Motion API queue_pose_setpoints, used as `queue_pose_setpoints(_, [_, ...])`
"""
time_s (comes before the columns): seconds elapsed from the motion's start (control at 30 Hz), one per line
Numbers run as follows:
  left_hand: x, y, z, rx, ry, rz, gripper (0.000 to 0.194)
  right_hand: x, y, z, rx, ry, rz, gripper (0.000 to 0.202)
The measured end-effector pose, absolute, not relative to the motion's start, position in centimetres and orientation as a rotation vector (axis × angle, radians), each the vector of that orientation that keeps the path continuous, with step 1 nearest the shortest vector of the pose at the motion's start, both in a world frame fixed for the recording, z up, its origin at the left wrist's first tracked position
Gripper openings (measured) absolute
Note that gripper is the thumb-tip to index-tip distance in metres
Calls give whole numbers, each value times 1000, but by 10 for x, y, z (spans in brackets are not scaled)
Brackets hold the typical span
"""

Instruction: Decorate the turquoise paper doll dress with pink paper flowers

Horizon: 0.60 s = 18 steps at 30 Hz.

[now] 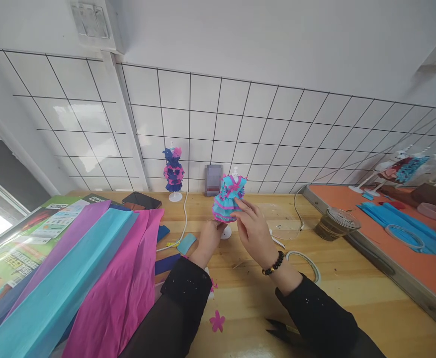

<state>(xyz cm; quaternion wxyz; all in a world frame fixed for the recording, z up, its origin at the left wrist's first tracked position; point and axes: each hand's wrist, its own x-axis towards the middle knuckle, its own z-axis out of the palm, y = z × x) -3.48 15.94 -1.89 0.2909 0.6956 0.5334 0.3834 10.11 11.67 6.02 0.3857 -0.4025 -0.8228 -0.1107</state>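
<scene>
A miniature dress form wears a turquoise paper dress [227, 199] with pink trim and a tiered, ruffled skirt, and it stands upright near the middle of the table. My left hand [209, 241] is closed at the underside of the skirt, beside the white round base [225, 232]; its fingertips are partly hidden by the hem. From the other side my right hand [254, 231] has its fingers bent against the skirt, pinching at its right side. A pink paper flower [217, 321] lies on the table below my hands, and black-handled scissors [283, 332] rest near my right sleeve.
Pink crepe paper [119, 278] and turquoise crepe paper [68, 278] cover the left side. Behind stand a second dress form [173, 174], a phone [143, 200] and a propped grey device [213, 180]. At right are a plastic cup [337, 223], a white ring [307, 263] and an orange surface [400, 268].
</scene>
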Motion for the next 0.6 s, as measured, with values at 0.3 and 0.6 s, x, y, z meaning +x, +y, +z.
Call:
queue_pose_setpoints(0.3, [-34,155,-15,1819,1422,1019,34,98,112,55,-1106,-2194,-487,33])
queue_pose_setpoints(0.6, [-35,155,-13,1798,1440,1018,37,98,113,49,-1086,-2219,-548,37])
